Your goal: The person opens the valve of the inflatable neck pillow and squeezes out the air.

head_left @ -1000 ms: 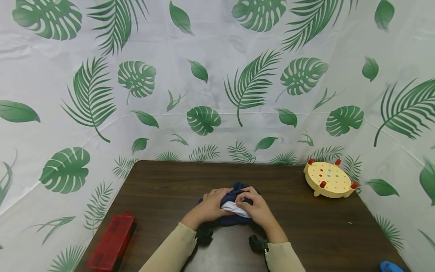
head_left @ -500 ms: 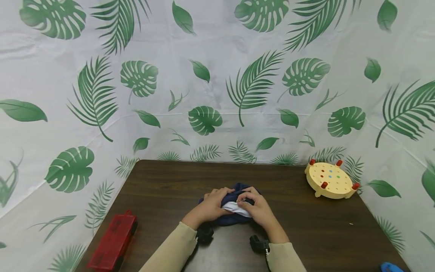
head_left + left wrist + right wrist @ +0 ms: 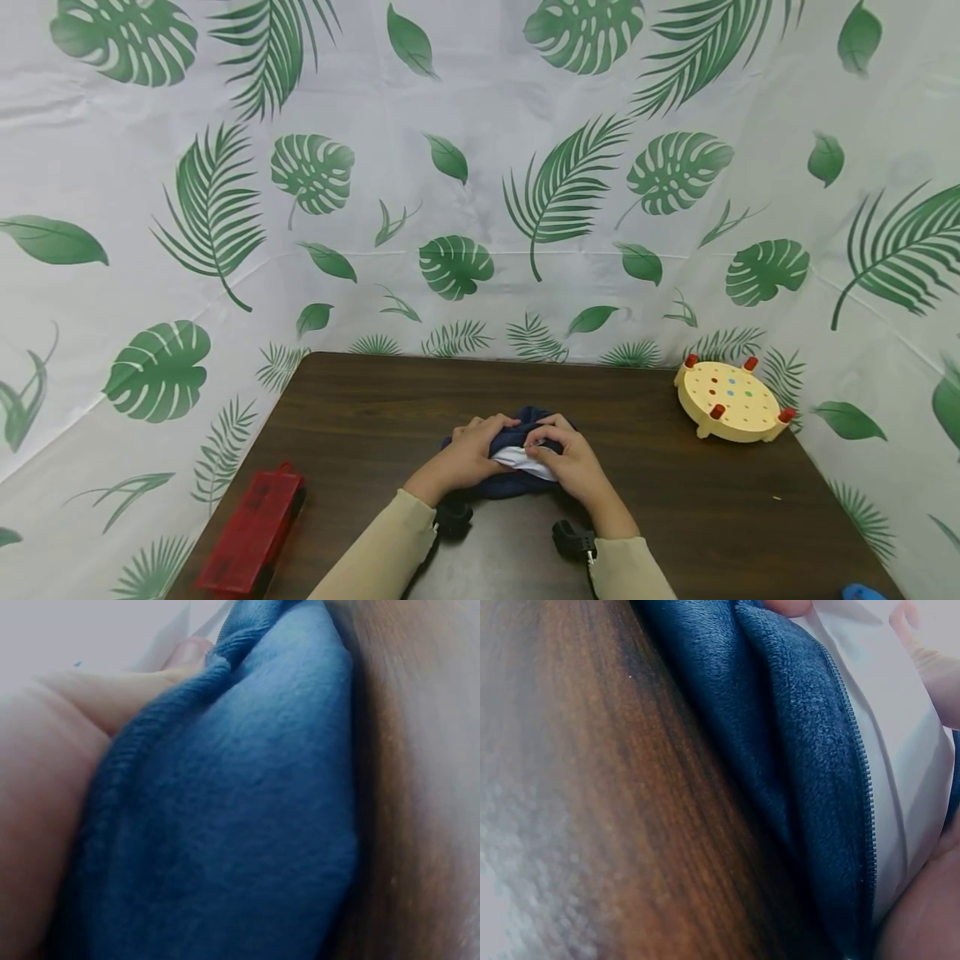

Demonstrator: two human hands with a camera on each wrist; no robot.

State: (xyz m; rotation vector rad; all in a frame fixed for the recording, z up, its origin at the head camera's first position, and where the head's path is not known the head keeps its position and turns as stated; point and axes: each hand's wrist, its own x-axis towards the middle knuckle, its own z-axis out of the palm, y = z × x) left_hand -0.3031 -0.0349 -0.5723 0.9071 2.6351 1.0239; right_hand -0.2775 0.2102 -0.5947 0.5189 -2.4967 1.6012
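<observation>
A dark blue fleecy zippered cover (image 3: 510,487) lies bunched on the table, and a white inner (image 3: 517,458) shows through its opening. My left hand (image 3: 467,457) grips the left side of the cover, its thumb along the opening's edge. On the other side, my right hand (image 3: 573,462) holds the cover with curled fingers, thumb and forefinger close together over the white part. The right wrist view shows the zipper teeth (image 3: 861,761) parted from the white fabric (image 3: 907,780). Blue fleece (image 3: 247,787) fills most of the left wrist view. Several fingertips are hidden behind cloth.
On the brown wooden table (image 3: 390,392), a red translucent case (image 3: 251,531) lies at the left. A round yellow pegged toy (image 3: 731,402) with red-tipped legs sits at the back right. Part of a blue object (image 3: 861,592) shows at the front right corner. Leaf-print sheeting hangs behind.
The head view has shifted very slightly. Both hands stay at the blue cover in nearly the same pose, and the other things have not moved.
</observation>
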